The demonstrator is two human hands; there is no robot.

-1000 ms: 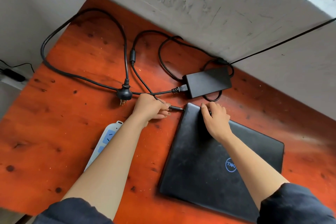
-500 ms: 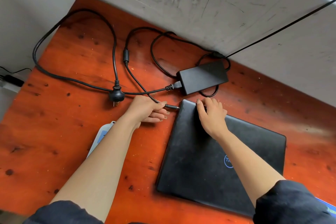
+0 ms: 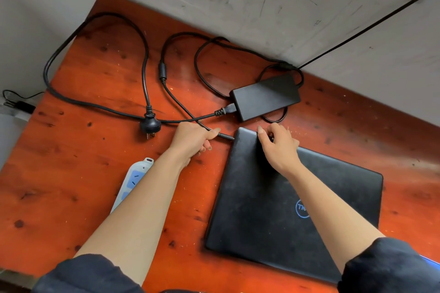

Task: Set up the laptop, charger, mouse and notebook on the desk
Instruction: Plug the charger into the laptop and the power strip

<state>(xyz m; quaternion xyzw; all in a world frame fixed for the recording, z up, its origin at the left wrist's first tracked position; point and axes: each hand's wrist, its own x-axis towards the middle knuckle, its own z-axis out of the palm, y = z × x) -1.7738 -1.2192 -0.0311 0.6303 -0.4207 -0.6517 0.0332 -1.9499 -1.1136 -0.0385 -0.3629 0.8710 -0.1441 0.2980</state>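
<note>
Head view. Your left hand (image 3: 190, 137) pinches the thin black charger plug (image 3: 225, 136), tip at the far left corner of the closed black laptop (image 3: 273, 202) (seated or not, cannot tell). Your right hand (image 3: 277, 147) curls its fingers on the laptop's far edge. Flat black charger brick (image 3: 265, 96) lies just beyond, on the orange-red wooden counter (image 3: 71, 185). Black wall plug (image 3: 150, 125) lies near your left hand; white-and-blue power strip (image 3: 133, 181) is partly hidden by your left forearm.
</note>
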